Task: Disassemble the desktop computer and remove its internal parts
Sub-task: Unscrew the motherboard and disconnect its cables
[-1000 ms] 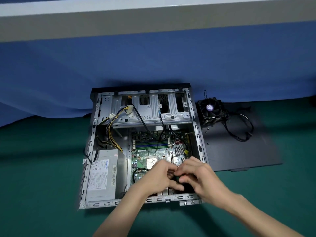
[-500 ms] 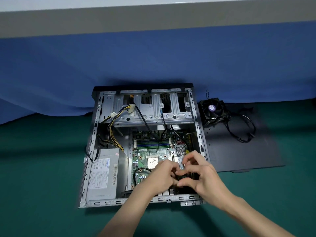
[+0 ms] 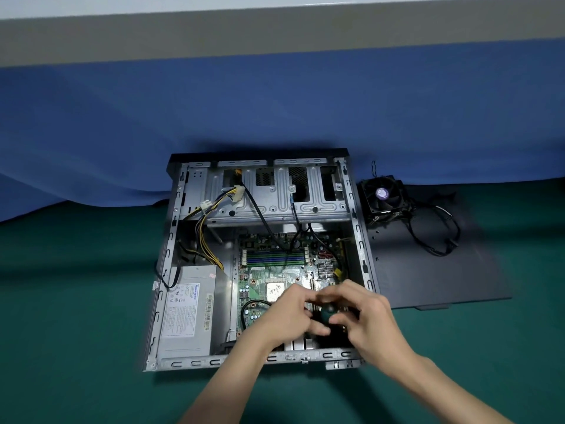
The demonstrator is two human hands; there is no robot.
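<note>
The open desktop case (image 3: 166, 264) lies flat on the green table. Inside it are the green motherboard (image 3: 275, 261), the grey power supply (image 3: 189, 310) at the left and the metal drive cage (image 3: 275, 197) at the far end. My left hand (image 3: 287, 316) and my right hand (image 3: 370, 319) meet over the near right corner of the board. Between them sits a dark round-topped tool handle (image 3: 327, 313), and the curled fingers of both hands close around it. What lies under the hands is hidden.
A black cooler fan (image 3: 382, 195) with its looped black cable (image 3: 437, 243) rests on the dark side panel (image 3: 434, 280) right of the case. Yellow and black power leads (image 3: 208, 240) hang inside at the left. Blue cloth (image 3: 275, 102) backs the table.
Both hands stayed together over the near right of the board, and their fingers shifted. The dark round handle now shows between them, where fingers covered it before.
</note>
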